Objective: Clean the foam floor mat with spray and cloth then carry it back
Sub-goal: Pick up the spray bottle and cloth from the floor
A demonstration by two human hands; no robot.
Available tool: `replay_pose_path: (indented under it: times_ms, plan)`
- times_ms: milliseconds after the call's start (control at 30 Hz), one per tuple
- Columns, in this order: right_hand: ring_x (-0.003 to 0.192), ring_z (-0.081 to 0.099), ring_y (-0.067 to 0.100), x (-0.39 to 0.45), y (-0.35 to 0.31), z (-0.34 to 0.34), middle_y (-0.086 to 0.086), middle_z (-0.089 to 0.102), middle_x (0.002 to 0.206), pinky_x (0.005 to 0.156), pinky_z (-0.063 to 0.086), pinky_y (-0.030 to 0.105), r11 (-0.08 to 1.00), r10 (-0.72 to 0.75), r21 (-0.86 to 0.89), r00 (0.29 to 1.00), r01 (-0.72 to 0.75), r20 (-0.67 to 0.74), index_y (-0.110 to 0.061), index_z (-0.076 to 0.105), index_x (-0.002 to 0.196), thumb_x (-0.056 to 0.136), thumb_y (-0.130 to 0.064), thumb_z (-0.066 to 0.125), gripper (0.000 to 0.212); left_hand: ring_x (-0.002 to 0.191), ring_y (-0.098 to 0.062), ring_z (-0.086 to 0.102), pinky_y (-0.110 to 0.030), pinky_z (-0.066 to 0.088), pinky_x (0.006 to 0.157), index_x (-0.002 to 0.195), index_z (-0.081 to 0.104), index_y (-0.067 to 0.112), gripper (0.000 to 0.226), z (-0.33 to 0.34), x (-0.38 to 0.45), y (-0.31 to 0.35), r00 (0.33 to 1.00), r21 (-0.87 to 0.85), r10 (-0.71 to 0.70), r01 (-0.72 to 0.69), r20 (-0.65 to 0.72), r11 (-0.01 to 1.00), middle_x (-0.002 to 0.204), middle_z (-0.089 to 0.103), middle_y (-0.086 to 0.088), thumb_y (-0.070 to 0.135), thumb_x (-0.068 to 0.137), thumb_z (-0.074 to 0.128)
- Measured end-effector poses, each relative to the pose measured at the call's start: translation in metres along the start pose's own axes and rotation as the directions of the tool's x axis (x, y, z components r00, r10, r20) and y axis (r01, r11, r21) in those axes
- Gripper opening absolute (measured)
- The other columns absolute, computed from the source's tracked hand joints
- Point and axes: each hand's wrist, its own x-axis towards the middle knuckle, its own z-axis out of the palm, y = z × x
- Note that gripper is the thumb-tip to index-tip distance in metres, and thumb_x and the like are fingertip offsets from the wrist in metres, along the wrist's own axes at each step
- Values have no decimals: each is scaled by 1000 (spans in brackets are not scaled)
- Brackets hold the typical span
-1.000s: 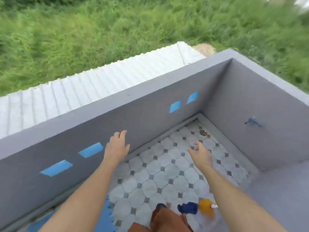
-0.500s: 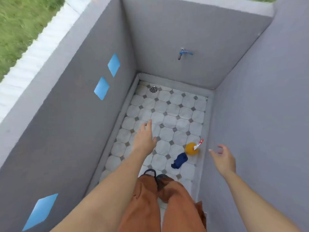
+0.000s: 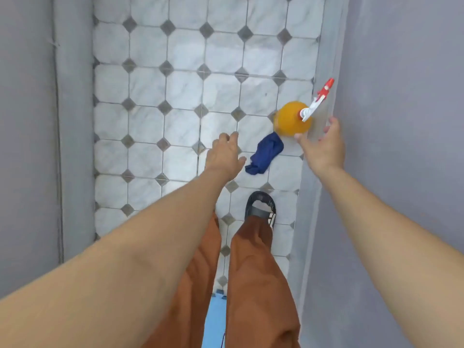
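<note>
Both hands are empty, fingers loosely spread: the right hand [image 3: 322,146] hovers by the orange spray bottle [image 3: 291,121] near the wall, the left hand [image 3: 224,156] just beside the crumpled blue cloth [image 3: 265,156]. The bottle looks full, so probably heavy and slick; grab the neck. A sliver of blue foam mat [image 3: 218,320] peeks between the legs.

Narrow wash area of a home, marble-look octagonal floor tiles [image 3: 185,91] with small dark diamonds, plain grey walls [image 3: 401,71] close on both sides, raised grey kerb [image 3: 75,121] along the left
</note>
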Motion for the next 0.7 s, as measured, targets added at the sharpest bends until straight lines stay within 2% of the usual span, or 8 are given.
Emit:
replay_pose_path:
  times_ms: [100,200,300,367,433,500,600,700]
  plan:
    - [139,38,20,53,28,29,5,37,153,111,35,33,999,-20,25,999,21,-27,-18,26,152,79,-35,77,91,126,-33,40,-43,44,94,142,31,10,61,69,52,8,996,-91,-60,65,64,994,137,38,-15,35,92,55]
    - [132,45,17,90,46,50,-1,46,146,106,42,33,993,-78,79,995,83,-64,-28,37,145,79,-37,76,78,122,-33,45,-42,46,87,138,34,9,62,128,92,17,993,-82,-54,62,106,995,132,42,-14,43,91,55]
    - [113,57,13,119,55,66,-8,61,121,97,48,32,979,-146,133,985,157,-89,-29,55,124,76,-41,75,53,117,-32,47,-43,46,84,145,21,10,87,173,120,20,991,-40,-75,80,109,996,132,40,-14,53,83,63]
    - [99,59,10,132,56,74,-11,62,103,88,48,22,971,-181,139,977,197,-114,-25,59,112,78,-42,74,41,110,-32,51,-42,47,79,149,12,9,96,194,131,18,993,-48,-80,84,90,995,130,38,-15,44,80,70]
    - [89,57,8,139,52,80,-11,60,95,75,44,9,969,-206,109,968,222,-146,-26,56,103,82,-38,70,28,100,-35,57,-40,44,71,150,14,10,80,203,140,12,998,-53,-19,22,63,998,123,44,-18,25,88,63]
    - [82,56,8,140,45,82,-9,59,89,65,39,2,966,-209,110,959,233,-192,-27,53,94,85,-30,66,17,96,-40,57,-39,40,69,142,29,9,56,195,143,2,996,-150,42,-31,72,988,116,48,-21,17,91,52]
    - [80,58,11,128,34,79,-9,60,83,73,50,18,971,-150,150,960,188,-235,-29,55,86,84,-24,64,11,95,-38,55,-35,37,68,114,45,2,31,155,130,-18,998,-330,5,17,65,944,106,55,-23,23,91,50]
    - [82,61,20,97,1,61,-10,59,76,81,54,34,976,-66,186,967,113,-244,-34,53,74,84,-21,61,19,81,-25,58,-31,39,62,97,49,8,40,82,99,-38,993,-473,-104,122,64,873,92,61,-10,44,85,62]
